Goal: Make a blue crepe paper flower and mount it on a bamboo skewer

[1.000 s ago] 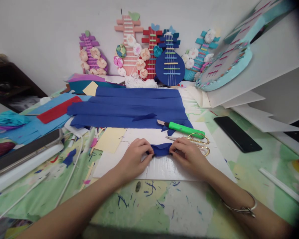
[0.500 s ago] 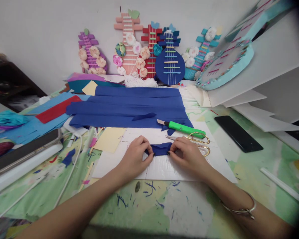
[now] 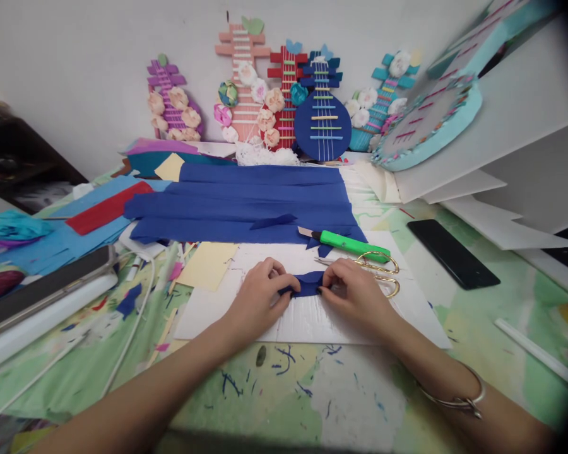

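A small dark blue strip [image 3: 308, 285] is stretched between my hands above a white board [image 3: 246, 328]. My left hand [image 3: 266, 291] pinches its left end between thumb and fingers. The right end is pinched by my right hand [image 3: 353, 287]. Just behind my right hand lie gold-handled scissors [image 3: 392, 257], partly covered by it. A green utility knife [image 3: 355, 244] with its blade out rests behind them, over the edge of large blue sheets [image 3: 246, 202].
At the left are a phone on a white block [image 3: 42, 290], a white cable and paper scraps. A black phone [image 3: 453, 253] and a white stick [image 3: 537, 352] lie right. Decorated paper instruments [image 3: 322, 125] stand against the wall.
My left fingers have shifted slightly right over the blue strip, and its upper edge now bulges a little. My right hand has hardly moved.
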Demonstrator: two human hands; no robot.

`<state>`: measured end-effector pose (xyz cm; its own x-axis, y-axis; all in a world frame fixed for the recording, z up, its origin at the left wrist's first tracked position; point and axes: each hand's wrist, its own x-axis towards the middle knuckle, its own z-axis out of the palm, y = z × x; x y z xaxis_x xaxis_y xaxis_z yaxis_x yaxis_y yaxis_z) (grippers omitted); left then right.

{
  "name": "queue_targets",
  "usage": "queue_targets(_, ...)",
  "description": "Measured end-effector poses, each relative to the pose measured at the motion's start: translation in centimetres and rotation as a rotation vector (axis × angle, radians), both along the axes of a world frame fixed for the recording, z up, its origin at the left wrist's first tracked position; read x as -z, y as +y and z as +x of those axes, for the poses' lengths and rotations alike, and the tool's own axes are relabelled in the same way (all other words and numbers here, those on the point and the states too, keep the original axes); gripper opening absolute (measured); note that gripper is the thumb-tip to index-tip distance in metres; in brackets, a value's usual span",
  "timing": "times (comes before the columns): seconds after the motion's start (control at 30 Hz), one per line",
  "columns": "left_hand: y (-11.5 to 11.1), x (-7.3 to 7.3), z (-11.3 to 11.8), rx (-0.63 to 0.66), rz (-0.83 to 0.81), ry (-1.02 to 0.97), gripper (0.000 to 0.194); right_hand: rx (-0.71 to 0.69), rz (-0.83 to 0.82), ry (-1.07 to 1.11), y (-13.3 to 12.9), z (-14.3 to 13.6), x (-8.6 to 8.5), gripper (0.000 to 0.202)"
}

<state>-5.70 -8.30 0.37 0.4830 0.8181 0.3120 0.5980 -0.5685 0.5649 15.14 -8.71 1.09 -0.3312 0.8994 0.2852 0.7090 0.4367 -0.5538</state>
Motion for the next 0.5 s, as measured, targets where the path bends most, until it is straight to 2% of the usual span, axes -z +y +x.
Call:
queue_targets(0.17,-0.6,0.0,-0.2,0.045,0.177,0.004,0.021,-0.048,0.121,0.004,-0.2,0.1,0.6,0.011)
queue_targets(0.37,-1.9,-0.4,0.1,0.140,0.466,0.326,0.023,-0.279,0.359,-0.078,-0.5,-0.3,0.9,0.024)
queue_targets(0.5,-2.2,0.0,0.1,0.161,0.543,0.432,0.025,-0.305,0.392,-0.199,-0.7,-0.4,0.7,0.025)
